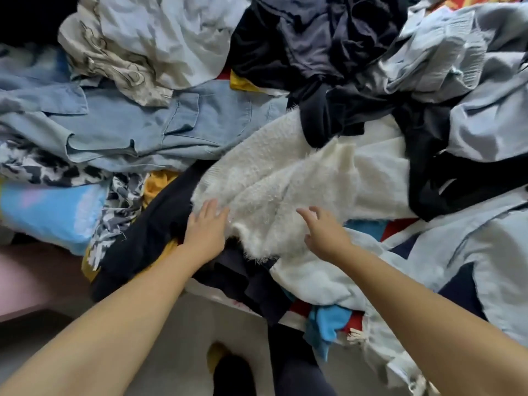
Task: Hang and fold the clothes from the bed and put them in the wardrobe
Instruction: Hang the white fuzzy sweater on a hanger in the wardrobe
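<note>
My left hand (pixel 204 227) rests flat on the white fluffy sweater (pixel 285 178) heaped on the bed; my right hand (pixel 324 228) hovers, fingers spread. It looks soft, light, probably snaggy, so I'd gather its near hem.

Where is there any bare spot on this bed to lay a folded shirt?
None shows on top: clothes overlap everywhere, from the denim shirt to the white fuzzy sweater. Only slivers of red-and-blue bedcover peek out right of the right hand. Open floor lies below the bed edge.
</note>
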The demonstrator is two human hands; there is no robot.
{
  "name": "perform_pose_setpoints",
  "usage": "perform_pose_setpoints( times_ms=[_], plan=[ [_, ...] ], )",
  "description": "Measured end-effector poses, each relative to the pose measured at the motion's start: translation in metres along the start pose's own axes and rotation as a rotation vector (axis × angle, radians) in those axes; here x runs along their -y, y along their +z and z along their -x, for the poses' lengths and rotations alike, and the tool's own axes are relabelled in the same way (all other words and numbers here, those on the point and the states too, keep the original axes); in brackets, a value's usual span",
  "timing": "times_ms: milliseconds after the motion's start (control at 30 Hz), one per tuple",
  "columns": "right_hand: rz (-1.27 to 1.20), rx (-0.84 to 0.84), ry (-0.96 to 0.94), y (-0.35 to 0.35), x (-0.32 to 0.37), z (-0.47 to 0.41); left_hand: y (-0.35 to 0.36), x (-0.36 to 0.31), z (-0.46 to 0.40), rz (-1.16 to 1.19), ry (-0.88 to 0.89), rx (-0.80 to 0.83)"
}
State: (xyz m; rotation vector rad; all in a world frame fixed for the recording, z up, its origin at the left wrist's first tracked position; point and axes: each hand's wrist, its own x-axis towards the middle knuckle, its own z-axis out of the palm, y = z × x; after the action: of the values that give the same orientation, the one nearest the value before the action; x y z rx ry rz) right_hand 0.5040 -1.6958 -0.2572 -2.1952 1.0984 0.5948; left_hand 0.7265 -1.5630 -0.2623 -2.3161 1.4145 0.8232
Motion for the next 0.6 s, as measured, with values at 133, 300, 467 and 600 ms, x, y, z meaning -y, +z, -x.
perform_pose_setpoints(
  times_ms=[133, 300, 467, 600],
  plan=[
    [0.252, 0.177, -0.121, 0.029, -0.002, -0.034, 0.020, 0.019, -0.027, -0.191, -0.010, 0.102],
    [0.328, 0.201, -0.085, 0.048, -0.001, -0.046, 0.035, 0.031, -0.041, -0.143, 0.058, -0.129],
    [0.149, -0.041, -0.085, 0.045, -0.002, -0.043, 0.017, 0.005, -0.048, 0.267, -0.027, -0.159],
    [-0.275, -0.112, 0.032, 0.011, 0.008, -0.027, -0.004, -0.014, -0.016, 0.525, -0.014, -0.146]
  ],
)
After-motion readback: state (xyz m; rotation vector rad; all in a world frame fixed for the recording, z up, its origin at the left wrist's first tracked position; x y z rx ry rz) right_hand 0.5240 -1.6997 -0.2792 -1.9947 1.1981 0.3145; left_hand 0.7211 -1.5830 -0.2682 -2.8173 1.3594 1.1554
